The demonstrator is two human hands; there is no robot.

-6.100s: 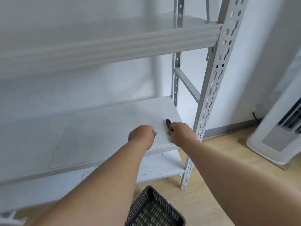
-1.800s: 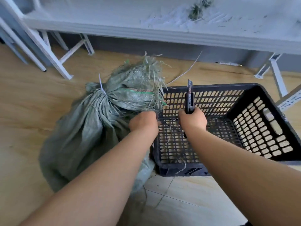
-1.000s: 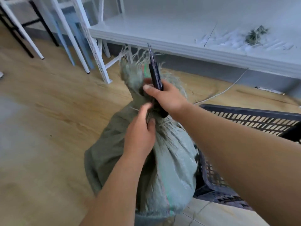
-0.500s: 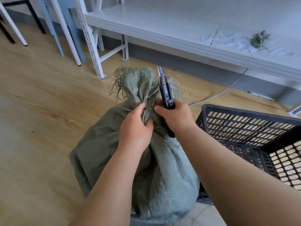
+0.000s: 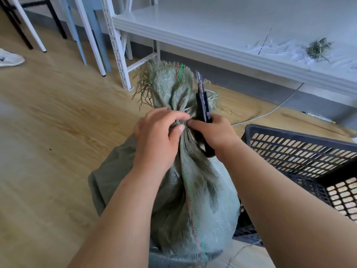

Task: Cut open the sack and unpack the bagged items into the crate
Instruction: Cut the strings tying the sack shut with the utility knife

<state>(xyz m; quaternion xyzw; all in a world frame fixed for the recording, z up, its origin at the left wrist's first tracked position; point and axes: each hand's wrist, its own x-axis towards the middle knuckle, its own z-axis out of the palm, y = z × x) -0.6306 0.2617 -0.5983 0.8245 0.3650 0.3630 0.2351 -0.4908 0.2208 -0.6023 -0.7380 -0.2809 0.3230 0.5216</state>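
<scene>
A grey-green woven sack (image 5: 202, 200) stands upright on the floor, its frayed neck tied tight. My left hand (image 5: 156, 138) pinches the tied neck from the left. My right hand (image 5: 214, 132) grips a black utility knife (image 5: 202, 99) by the handle, blade end pointing up beside the neck. The black plastic crate (image 5: 301, 151) stands on the floor just right of the sack. What is inside the sack is hidden.
A white metal shelf rack (image 5: 212, 35) runs along the back with a tuft of sack fibres (image 5: 318, 48) on its low shelf. Chair and table legs (image 5: 83, 31) stand at the back left. A white shoe (image 5: 9, 59) lies far left. A white cable (image 5: 270, 111) trails across the wooden floor.
I took the knife from the shelf and turned down to the sack. The sack went from lying to standing upright. Over the last second both hands closed in on its tied neck.
</scene>
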